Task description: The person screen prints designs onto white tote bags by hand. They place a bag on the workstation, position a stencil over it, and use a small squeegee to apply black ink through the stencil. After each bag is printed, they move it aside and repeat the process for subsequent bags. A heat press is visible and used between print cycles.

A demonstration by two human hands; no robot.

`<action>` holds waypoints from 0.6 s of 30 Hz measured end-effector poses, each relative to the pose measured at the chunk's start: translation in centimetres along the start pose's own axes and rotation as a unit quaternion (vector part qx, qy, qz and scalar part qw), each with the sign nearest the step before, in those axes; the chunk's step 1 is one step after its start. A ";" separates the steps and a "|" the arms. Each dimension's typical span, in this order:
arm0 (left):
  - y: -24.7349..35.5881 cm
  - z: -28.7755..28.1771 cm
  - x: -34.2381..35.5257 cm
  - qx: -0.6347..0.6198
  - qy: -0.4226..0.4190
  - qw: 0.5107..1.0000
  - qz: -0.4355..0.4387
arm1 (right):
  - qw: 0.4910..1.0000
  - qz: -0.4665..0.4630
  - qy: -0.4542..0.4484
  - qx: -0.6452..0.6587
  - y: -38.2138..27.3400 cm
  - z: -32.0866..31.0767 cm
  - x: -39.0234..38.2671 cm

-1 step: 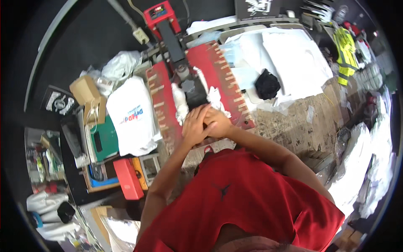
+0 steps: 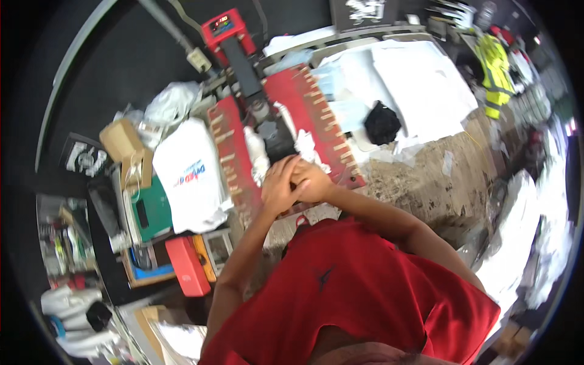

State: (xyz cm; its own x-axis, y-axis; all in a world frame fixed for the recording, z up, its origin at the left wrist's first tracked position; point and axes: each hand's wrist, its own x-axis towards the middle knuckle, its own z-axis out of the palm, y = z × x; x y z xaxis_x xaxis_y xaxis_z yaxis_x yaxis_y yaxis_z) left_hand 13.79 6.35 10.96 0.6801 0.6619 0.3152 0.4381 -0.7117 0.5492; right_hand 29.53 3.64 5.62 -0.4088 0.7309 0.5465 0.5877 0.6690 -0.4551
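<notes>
A heat press with a red platen [image 2: 226, 135] and a dark lever arm [image 2: 244, 68] stands before me. My left hand [image 2: 280, 185] and my right hand [image 2: 312, 182] meet at its front end. The left fingers lie over the right ones, closed on the press handle, which the hands mostly hide. Bundled white cloth [image 2: 256, 152] lies along the left of the central dark block [image 2: 275, 137], and more white cloth [image 2: 309, 148] along the right. To the left rests a folded white T-shirt [image 2: 190, 173] with a small coloured print.
White sheets [image 2: 417, 91] and a black cloth bundle [image 2: 382, 123] lie right of the press on a worn wooden table [image 2: 426, 179]. An open cardboard box [image 2: 128, 149], a green case [image 2: 152, 210] and a red box [image 2: 188, 266] stand left. White bagged goods [image 2: 508, 234] line the right side.
The view has shifted slightly, so the press and table appear a little further left. Both hands stay together at the press handle.
</notes>
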 end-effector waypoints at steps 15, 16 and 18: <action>-5.2 -1.7 7.5 0.122 0.061 0.988 0.076 | 0.761 0.374 -0.524 0.080 2.4 3.2 -22.3; -5.8 -1.9 7.3 0.139 0.065 0.984 0.088 | 0.753 0.399 -0.519 0.061 2.9 6.0 -24.7; -6.9 -2.2 7.0 0.146 0.057 0.984 0.089 | 0.780 0.495 -0.383 0.008 0.8 10.4 -28.5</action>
State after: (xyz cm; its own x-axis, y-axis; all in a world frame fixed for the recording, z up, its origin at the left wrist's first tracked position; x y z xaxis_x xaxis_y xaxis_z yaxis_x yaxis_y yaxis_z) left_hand 14.28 16.37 11.08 0.6979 0.5305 0.4812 0.4788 -0.8452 0.2375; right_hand 34.38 -15.26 -17.67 -0.0622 0.7524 -0.6558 0.8738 -0.2764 -0.4000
